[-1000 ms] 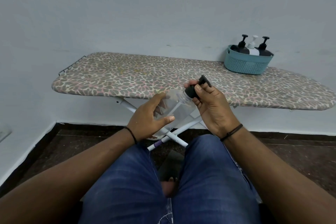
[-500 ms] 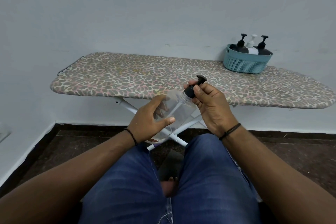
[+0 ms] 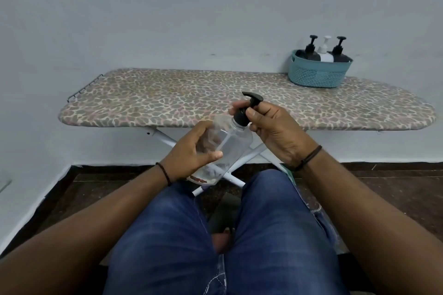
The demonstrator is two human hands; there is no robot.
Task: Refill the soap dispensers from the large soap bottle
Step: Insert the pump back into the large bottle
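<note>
Your knees in blue jeans fill the near edge of the view, and both forearms reach forward over them. Your left hand curls around the lower body of a clear dispenser bottle, thumb across the near face and the fingers showing through the plastic behind it; the grip is closed on the bottle. The bottle tilts, its base toward your left knee and its neck up and to the right. It looks nearly empty; only a thin pool shows at the base, and what it is cannot be told. Your right hand is bent at the wrist, its fingertips pinched shut around the black collar of the pump head, whose spout points left. A dark cord circles each wrist.

Beyond the hands stands an ironing board with a spotted cover, set against the pale wall, its white legs crossing behind the bottle. On its far right end sits a teal basket holding three pump dispensers, two dark and one white between them; how full they are cannot be seen.

Against the frame half a second back, the pump head stands higher and its spout has swung round, while your left hand holds the same grip.
</note>
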